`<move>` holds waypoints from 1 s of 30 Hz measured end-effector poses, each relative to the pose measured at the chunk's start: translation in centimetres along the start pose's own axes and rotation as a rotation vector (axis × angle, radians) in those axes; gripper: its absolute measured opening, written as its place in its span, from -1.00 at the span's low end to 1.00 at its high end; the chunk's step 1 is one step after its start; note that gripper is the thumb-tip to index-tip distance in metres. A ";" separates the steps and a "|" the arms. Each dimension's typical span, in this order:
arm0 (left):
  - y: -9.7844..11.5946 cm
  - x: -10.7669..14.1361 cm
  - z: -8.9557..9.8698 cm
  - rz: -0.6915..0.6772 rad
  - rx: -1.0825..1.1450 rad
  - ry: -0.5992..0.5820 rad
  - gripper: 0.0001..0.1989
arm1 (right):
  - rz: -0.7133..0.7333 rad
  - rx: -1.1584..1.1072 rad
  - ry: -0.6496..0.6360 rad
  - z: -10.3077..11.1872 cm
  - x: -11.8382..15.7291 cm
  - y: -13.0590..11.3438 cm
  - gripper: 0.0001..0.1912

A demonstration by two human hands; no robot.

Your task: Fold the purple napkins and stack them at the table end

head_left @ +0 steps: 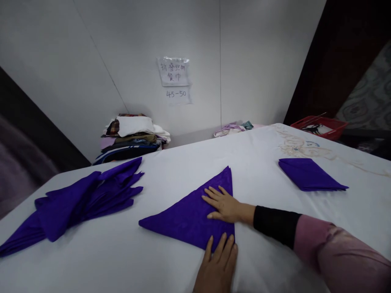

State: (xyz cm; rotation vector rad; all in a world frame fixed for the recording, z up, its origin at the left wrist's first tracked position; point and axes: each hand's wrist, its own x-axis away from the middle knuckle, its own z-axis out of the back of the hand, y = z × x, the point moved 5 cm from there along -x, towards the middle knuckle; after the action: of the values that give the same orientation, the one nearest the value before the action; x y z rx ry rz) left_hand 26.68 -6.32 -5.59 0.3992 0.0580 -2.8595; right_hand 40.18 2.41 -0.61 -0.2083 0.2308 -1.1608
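Note:
A purple cloth napkin [186,215], folded into a triangle, lies flat on the white-covered table in front of me. One corner points left and another points away from me. My right hand [224,205] rests flat on its right part with the fingers spread. Closer to me, my left hand [217,262] lays its outstretched fingers on the napkin's near edge; its wrist is cut off by the frame's bottom. Neither hand grips the cloth.
Loose purple napkins [76,203] lie bunched at the left. A folded purple napkin [310,175] sits at the right on the white tablecloth [259,162]. Behind are a clothes pile [134,132], more fabric [232,128], a red basket [334,131] and a wall with paper signs [174,77].

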 end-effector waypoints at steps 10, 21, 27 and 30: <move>-0.4 -0.4 0.7 0.042 0.263 -0.224 -0.21 | -0.319 0.099 0.121 4.1 -3.3 11.3 -0.28; 1.4 -0.6 6.2 0.179 0.545 -0.239 -0.16 | -0.318 0.100 0.155 3.7 -2.1 6.6 -0.33; -1.4 -0.4 7.1 0.290 0.433 -0.134 -0.31 | -0.032 0.054 0.001 -1.3 2.8 -0.3 -0.40; -4.5 1.0 7.6 0.412 0.283 -0.092 -0.40 | -0.033 0.057 -0.018 -2.4 4.9 -0.8 -0.39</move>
State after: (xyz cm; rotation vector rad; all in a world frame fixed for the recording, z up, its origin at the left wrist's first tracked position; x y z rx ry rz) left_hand 22.54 -2.74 1.43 0.2902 -0.4025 -2.4736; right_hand 40.69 -2.55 -2.99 -0.1730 0.1790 -1.1961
